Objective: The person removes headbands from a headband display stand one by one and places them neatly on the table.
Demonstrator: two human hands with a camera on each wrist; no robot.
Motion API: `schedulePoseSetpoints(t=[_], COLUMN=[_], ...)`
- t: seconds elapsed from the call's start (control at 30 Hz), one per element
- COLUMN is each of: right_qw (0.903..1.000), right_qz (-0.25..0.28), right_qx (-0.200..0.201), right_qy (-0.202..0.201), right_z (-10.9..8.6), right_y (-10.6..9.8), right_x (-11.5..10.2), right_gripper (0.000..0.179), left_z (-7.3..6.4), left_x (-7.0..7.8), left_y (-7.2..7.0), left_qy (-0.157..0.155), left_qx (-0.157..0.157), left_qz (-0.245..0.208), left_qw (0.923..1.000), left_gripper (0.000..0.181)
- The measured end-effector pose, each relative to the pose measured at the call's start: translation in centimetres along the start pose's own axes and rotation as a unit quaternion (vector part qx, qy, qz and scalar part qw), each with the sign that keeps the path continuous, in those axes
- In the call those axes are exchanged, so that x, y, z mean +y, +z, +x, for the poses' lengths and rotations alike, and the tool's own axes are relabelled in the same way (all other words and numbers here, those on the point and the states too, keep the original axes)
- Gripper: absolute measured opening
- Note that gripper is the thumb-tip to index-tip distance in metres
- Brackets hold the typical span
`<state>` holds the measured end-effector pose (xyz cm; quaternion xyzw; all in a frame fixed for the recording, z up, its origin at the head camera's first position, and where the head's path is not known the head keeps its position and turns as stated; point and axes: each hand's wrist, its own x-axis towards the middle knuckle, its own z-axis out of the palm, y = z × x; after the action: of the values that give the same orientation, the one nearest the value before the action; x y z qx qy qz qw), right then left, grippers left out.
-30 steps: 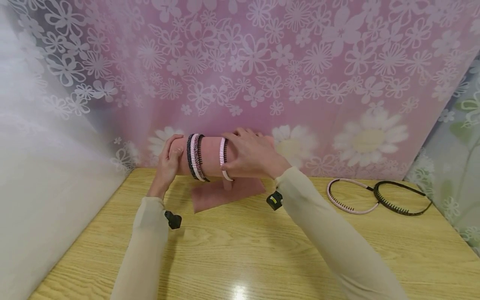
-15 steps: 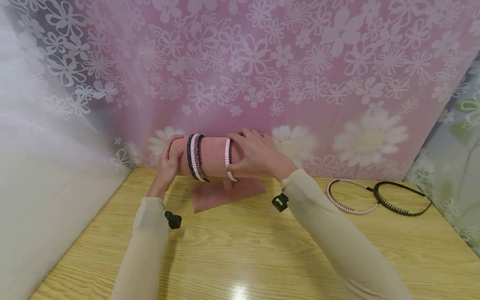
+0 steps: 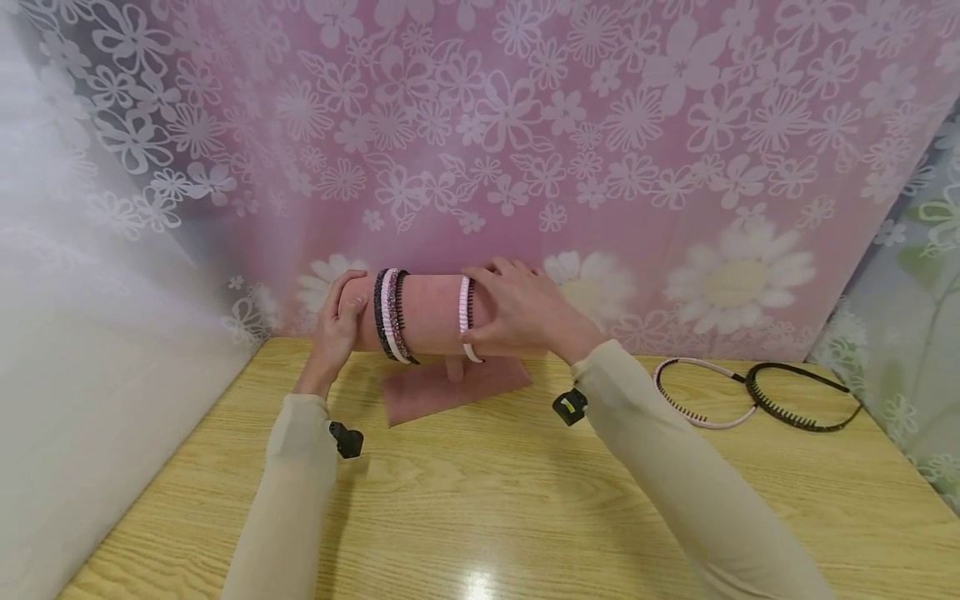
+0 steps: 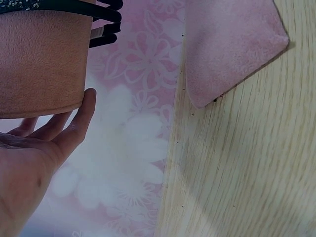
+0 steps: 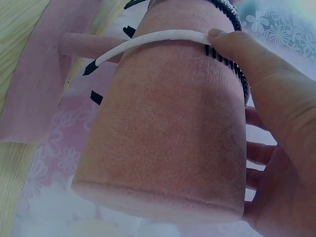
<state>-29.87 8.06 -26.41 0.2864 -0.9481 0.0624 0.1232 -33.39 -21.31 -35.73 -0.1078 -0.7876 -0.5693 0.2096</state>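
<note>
A pink padded roll (image 3: 431, 312) lies level on a post above a flat pink base, forming a headband stand. My left hand (image 3: 330, 333) grips its left end, fingers behind and thumb in front. Close to that end sit several toothed headbands (image 3: 389, 317), in black, pale pink and glitter, side by side. Farther right, a pale pink headband (image 3: 464, 312) with dark teeth arches over the roll. My right hand (image 3: 525, 307) holds this headband, the thumb (image 5: 232, 44) pressing its band in the right wrist view. Its other fingers reach behind the roll, partly hidden.
The stand's base (image 3: 420, 398) rests on the wooden table (image 3: 450, 500). At the right lie a pink headband (image 3: 660, 387) and a black headband (image 3: 780, 410), touching each other. A pink flowered curtain (image 3: 525, 125) hangs close behind the stand.
My right hand has slid rightward along the roll, and the pale pink headband has moved right with it, away from the grouped headbands. The left hand has kept its place.
</note>
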Motion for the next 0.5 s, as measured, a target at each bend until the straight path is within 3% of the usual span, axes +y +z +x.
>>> schedulePoseSetpoints(t=[0.13,0.37,0.5], right_qw=[1.0,0.9998,0.9997], right_qz=[0.0,0.001,0.0], right_qx=[-0.003,-0.014,-0.013], right_qy=[0.004,0.016,0.019], right_z=[-0.1,-0.3,-0.5], right_y=[-0.1,-0.3,-0.4], right_x=[0.2,0.4,0.5], right_gripper=[0.091,0.092,0.091], left_z=[-0.3,0.0,-0.3], left_x=[0.9,0.2,1.2], left_y=[0.0,-0.1,-0.2], left_qy=[-0.007,-0.01,-0.014], left_qx=[-0.005,-0.006,-0.009], left_qz=[-0.001,-0.006,-0.004], left_qw=[1.0,0.9999,0.9998], left_gripper=[0.04,0.043,0.04])
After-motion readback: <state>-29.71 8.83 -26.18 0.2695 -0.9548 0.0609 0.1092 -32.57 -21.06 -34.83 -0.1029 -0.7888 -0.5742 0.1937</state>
